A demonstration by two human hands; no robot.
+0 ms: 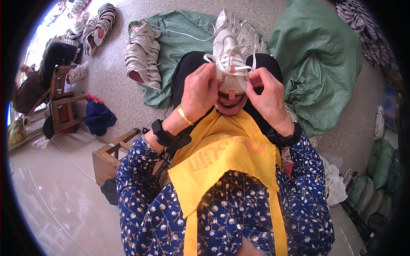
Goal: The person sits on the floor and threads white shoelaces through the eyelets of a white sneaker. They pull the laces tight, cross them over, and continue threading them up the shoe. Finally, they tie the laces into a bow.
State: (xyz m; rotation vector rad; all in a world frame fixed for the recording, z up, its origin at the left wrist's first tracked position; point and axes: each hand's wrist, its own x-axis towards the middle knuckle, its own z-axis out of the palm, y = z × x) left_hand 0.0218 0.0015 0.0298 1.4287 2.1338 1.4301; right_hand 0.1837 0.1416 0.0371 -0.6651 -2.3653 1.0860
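Note:
A white sneaker (225, 42) with a pink lining rests between my knees, its toe pointing away from me and its opening toward me. A white shoelace (235, 64) crosses its tongue in loose loops. My left hand (198, 90) is closed at the left edge of the lacing, pinching the lace. On the opposite edge, my right hand (268, 96) pinches lace beside the eyelets, thumb and forefinger together. The fingertips partly hide the lace ends. A yellow apron (230, 149) covers my lap just below the shoe's heel.
A stack of white shoes (143, 57) lies on a green sack (181, 36) to the left. Several more shoes stand beyond my knees. A bulky green sack (316, 55) sits at the right. Wooden stools (106, 160) stand at the left, and more shoes (100, 25) lie at the far left.

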